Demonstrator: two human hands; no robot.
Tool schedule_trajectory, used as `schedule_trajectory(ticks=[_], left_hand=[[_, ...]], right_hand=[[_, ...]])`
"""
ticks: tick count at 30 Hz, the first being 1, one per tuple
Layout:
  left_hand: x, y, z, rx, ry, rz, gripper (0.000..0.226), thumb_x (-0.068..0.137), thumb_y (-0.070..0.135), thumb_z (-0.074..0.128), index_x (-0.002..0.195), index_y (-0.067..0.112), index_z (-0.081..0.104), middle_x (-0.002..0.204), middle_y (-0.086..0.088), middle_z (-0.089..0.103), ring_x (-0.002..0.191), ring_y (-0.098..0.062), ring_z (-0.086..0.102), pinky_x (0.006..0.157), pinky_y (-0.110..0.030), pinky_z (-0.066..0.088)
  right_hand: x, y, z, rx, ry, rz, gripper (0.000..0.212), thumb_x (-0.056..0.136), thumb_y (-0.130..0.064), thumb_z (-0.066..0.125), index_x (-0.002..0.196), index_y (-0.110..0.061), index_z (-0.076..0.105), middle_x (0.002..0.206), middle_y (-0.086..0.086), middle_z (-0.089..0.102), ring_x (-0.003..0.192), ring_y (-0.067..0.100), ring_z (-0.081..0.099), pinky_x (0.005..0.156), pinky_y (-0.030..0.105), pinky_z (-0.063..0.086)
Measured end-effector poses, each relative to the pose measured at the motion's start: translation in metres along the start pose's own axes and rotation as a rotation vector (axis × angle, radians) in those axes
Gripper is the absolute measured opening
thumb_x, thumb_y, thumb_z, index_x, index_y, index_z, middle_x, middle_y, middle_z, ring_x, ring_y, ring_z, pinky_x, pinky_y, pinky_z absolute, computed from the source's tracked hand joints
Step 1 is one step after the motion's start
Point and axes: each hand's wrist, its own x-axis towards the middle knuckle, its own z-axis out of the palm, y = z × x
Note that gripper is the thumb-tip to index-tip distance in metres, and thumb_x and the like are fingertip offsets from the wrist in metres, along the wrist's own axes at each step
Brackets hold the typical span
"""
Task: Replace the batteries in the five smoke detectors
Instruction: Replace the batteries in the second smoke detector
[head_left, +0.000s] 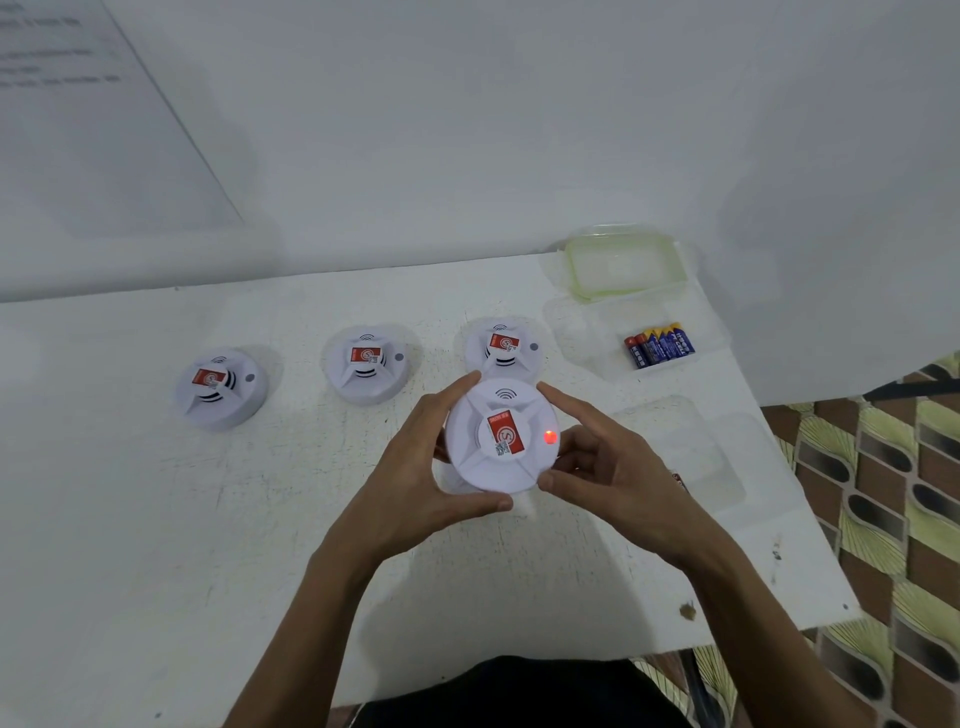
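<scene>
Head view shows a white smoke detector (501, 436) held up over the bench (156, 519), near the middle. The left hand (431, 467) and the right hand (597, 457) both hold it by its round rim, with fingers (563, 400) curled round the sides. A little red light (549, 437) glows on it, so it seems to have power.

Three more detectors (366, 369) sit in a row on the bench behind it, face up. I can only see four in all; the fifth is not plain to see. I cannot tell which ones have new batteries yet. A few batteries (660, 345) lie in a clear box to the right, so I think some work is left.

A lid with a green rim (623, 260) lies at the back, near the wall. The right edge of the bench slants close by the right arm, with patterned floor (883, 467) past it. Things could slip off there. The left front of the bench has lots of room to put a detector down.
</scene>
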Motion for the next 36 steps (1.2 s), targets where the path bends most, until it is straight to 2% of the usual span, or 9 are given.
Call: schedule_trajectory(ticks=[5,12,16,22,36], left_hand=[[-0.0005,0.0025,-0.0007,0.004,-0.010,-0.004,0.101,0.063,0.035,0.087,0.137,0.054,0.021,0.136,0.025,0.039,0.115,0.017,0.041,0.087,-0.004,0.038],[0.0003,0.0023,-0.0002,-0.002,-0.005,-0.009,0.101,0.062,0.035,0.087,0.136,0.055,0.021,0.136,0.025,0.039,0.116,0.016,0.042,0.087,-0.007,0.039],[-0.0002,0.0015,-0.0006,-0.002,-0.013,-0.012,0.101,0.063,0.035,0.087,0.138,0.052,0.022,0.137,0.026,0.038,0.117,0.017,0.040,0.089,-0.005,0.038],[-0.0009,-0.0002,-0.0009,0.010,-0.021,-0.011,0.101,0.064,0.036,0.086,0.140,0.050,0.022,0.140,0.022,0.039,0.118,0.013,0.041,0.089,-0.009,0.040],[-0.0015,-0.0029,-0.0002,0.010,-0.021,0.006,0.102,0.064,0.036,0.086,0.142,0.046,0.022,0.141,0.021,0.039,0.118,0.012,0.042,0.090,-0.008,0.039]], right_hand=[[0.0003,0.0015,-0.0014,0.004,-0.005,-0.002,0.075,0.087,-0.006,0.069,0.146,-0.038,0.035,0.099,0.010,0.069,0.091,0.026,0.068,0.087,0.037,0.058],[0.0012,0.0025,-0.0024,-0.040,-0.003,-0.010,0.074,0.088,-0.009,0.069,0.146,-0.040,0.035,0.098,0.004,0.069,0.084,0.023,0.067,0.082,0.033,0.059],[0.0008,0.0015,-0.0036,-0.061,-0.005,-0.016,0.073,0.088,-0.012,0.069,0.145,-0.043,0.035,0.099,0.006,0.067,0.079,0.023,0.065,0.079,0.034,0.059],[-0.0008,0.0004,-0.0044,-0.085,-0.008,-0.026,0.073,0.088,-0.013,0.069,0.145,-0.043,0.034,0.095,0.000,0.068,0.073,0.018,0.064,0.076,0.036,0.058],[-0.0011,0.0016,-0.0034,-0.124,-0.004,-0.028,0.073,0.089,-0.017,0.069,0.145,-0.045,0.032,0.097,-0.003,0.069,0.074,0.018,0.065,0.078,0.035,0.059]])
